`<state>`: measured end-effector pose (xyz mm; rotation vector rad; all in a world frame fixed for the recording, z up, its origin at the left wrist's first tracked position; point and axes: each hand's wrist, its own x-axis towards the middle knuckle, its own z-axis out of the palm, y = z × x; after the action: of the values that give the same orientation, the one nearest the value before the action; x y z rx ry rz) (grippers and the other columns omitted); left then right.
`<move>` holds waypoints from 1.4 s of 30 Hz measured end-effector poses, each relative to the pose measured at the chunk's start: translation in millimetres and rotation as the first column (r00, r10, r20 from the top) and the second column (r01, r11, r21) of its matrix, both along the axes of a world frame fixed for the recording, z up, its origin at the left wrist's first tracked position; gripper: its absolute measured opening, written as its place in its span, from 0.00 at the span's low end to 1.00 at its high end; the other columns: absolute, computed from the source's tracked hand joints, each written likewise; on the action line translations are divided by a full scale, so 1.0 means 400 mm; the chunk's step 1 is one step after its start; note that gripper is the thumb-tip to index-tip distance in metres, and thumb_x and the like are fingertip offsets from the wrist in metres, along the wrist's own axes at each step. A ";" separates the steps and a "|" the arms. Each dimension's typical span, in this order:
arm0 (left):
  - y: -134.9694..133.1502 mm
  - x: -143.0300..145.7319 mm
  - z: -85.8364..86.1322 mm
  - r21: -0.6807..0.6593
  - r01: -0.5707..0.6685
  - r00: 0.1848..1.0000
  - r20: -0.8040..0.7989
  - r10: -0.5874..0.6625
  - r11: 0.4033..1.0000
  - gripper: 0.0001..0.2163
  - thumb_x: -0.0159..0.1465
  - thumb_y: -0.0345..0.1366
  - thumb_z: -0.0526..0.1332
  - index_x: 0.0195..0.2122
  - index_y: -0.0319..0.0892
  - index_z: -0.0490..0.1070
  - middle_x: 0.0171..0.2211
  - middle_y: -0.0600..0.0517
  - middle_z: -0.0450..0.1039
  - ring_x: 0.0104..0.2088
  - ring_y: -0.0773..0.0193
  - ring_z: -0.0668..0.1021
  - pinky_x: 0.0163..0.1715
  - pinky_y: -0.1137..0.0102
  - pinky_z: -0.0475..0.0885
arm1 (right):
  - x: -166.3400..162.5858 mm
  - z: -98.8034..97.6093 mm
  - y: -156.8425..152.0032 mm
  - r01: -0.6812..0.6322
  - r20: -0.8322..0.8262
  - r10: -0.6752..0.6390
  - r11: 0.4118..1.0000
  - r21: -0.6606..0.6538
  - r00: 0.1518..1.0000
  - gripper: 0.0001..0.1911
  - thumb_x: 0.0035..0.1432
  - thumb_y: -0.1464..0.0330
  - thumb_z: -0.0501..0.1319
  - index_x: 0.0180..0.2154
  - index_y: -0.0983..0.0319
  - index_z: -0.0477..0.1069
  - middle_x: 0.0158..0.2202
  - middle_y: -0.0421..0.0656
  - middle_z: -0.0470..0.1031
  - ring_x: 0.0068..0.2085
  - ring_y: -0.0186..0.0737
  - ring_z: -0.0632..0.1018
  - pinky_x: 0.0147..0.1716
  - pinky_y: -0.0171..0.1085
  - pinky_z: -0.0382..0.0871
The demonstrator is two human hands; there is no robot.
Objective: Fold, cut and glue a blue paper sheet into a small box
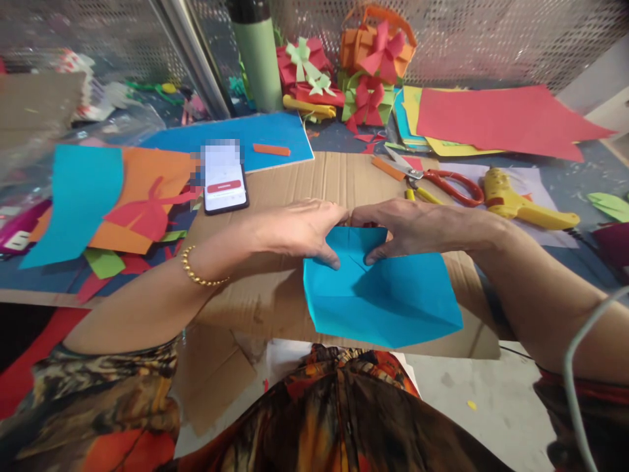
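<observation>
A folded piece of blue paper with raised sides rests on a brown cardboard sheet in front of me. My left hand grips its far edge, thumb on the near face and fingers behind. Close beside it, my right hand pinches the same far edge, its thumb also on the inner face. The two hands nearly meet behind the paper, where their fingertips are hidden. Creases show in the paper between the thumbs.
Red-handled scissors and a yellow glue gun lie to the right. At left are a phone and paper scraps. Behind stand a green bottle, paper baskets and stacked coloured sheets.
</observation>
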<state>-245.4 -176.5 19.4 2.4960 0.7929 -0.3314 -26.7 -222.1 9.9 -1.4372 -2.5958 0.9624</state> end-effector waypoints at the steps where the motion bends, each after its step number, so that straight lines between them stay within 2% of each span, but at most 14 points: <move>1: 0.000 0.000 0.000 -0.001 0.002 1.000 0.004 -0.002 1.000 0.28 0.58 0.47 0.72 0.58 0.44 0.73 0.52 0.45 0.79 0.52 0.49 0.78 0.48 0.63 0.71 | 0.001 0.000 0.000 -0.010 -0.003 0.010 1.000 -0.010 1.000 0.23 0.57 0.66 0.72 0.55 0.58 0.77 0.47 0.44 0.82 0.42 0.42 0.78 0.40 0.38 0.66; 4: -0.001 0.002 0.001 -0.013 -0.014 1.000 -0.019 0.014 1.000 0.25 0.58 0.46 0.72 0.55 0.44 0.76 0.45 0.47 0.81 0.45 0.51 0.80 0.42 0.64 0.71 | -0.001 0.004 -0.002 -0.020 0.007 0.021 0.999 -0.025 1.000 0.19 0.58 0.70 0.71 0.52 0.60 0.77 0.47 0.45 0.81 0.43 0.41 0.78 0.40 0.38 0.66; 7: -0.003 0.003 -0.002 -0.044 -0.044 0.999 -0.032 0.043 0.998 0.22 0.57 0.45 0.72 0.52 0.44 0.78 0.39 0.49 0.81 0.40 0.53 0.81 0.40 0.64 0.71 | -0.007 0.010 -0.007 -0.022 0.020 0.022 0.999 -0.029 1.000 0.12 0.59 0.70 0.71 0.45 0.61 0.76 0.41 0.42 0.80 0.39 0.38 0.76 0.37 0.37 0.65; 13: -0.012 0.001 -0.005 -0.087 -0.065 0.998 0.000 0.065 0.994 0.25 0.57 0.44 0.71 0.55 0.42 0.77 0.46 0.46 0.81 0.45 0.51 0.81 0.45 0.63 0.72 | -0.005 0.005 -0.008 -0.035 -0.064 0.032 0.998 -0.049 0.997 0.06 0.59 0.69 0.68 0.38 0.59 0.73 0.35 0.35 0.77 0.35 0.33 0.71 0.36 0.37 0.61; 17: -0.016 0.003 0.004 -0.114 -0.054 0.999 -0.006 0.054 0.992 0.23 0.58 0.42 0.70 0.54 0.42 0.77 0.45 0.47 0.81 0.45 0.52 0.81 0.44 0.64 0.71 | 0.012 -0.006 0.007 -0.087 -0.124 0.077 0.993 -0.079 0.989 0.14 0.60 0.58 0.69 0.34 0.59 0.69 0.32 0.36 0.72 0.33 0.34 0.68 0.34 0.37 0.58; 19: -0.016 0.005 0.006 -0.131 -0.048 0.999 -0.014 0.047 0.990 0.22 0.58 0.42 0.70 0.53 0.42 0.77 0.42 0.48 0.81 0.42 0.53 0.81 0.42 0.65 0.71 | 0.018 -0.009 0.013 -0.111 -0.147 0.096 0.989 -0.094 0.984 0.15 0.60 0.56 0.68 0.33 0.59 0.67 0.31 0.36 0.69 0.33 0.34 0.67 0.33 0.38 0.56; 25: -0.017 0.006 0.007 -0.108 -0.047 0.999 -0.020 0.045 0.993 0.19 0.58 0.41 0.70 0.49 0.41 0.78 0.40 0.48 0.81 0.39 0.55 0.80 0.39 0.66 0.70 | 0.013 -0.016 0.011 -0.166 -0.240 0.149 0.985 -0.052 0.959 0.09 0.58 0.67 0.63 0.31 0.58 0.62 0.31 0.35 0.64 0.32 0.31 0.64 0.31 0.37 0.55; 31: -0.020 0.001 0.007 -0.093 -0.008 1.000 0.008 0.009 0.996 0.13 0.60 0.39 0.67 0.45 0.40 0.78 0.37 0.49 0.79 0.35 0.59 0.78 0.36 0.67 0.67 | 0.021 -0.032 0.012 -0.222 -0.369 0.181 0.972 -0.074 0.912 0.07 0.62 0.66 0.65 0.35 0.61 0.70 0.34 0.36 0.70 0.34 0.31 0.68 0.33 0.35 0.61; 38: -0.021 0.005 0.010 -0.102 0.006 1.000 -0.002 -0.007 0.995 0.12 0.61 0.38 0.67 0.44 0.40 0.78 0.33 0.51 0.78 0.32 0.61 0.76 0.34 0.68 0.64 | 0.035 -0.026 0.021 -0.225 -0.408 0.138 0.959 -0.173 0.902 0.13 0.60 0.58 0.73 0.38 0.61 0.77 0.38 0.39 0.77 0.39 0.35 0.74 0.38 0.36 0.67; 42: -0.029 0.011 0.020 -0.075 -0.017 0.998 -0.068 0.012 0.997 0.08 0.60 0.35 0.67 0.40 0.40 0.78 0.27 0.53 0.74 0.28 0.62 0.73 0.31 0.67 0.60 | 0.050 -0.023 0.027 -0.288 -0.458 0.152 0.926 -0.242 0.876 0.15 0.59 0.59 0.74 0.44 0.61 0.83 0.42 0.43 0.78 0.45 0.39 0.77 0.44 0.38 0.70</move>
<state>-241.1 -188.1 27.3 2.4183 0.8100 -0.4345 -6.6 -211.5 0.7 -0.8277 -2.3775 1.5649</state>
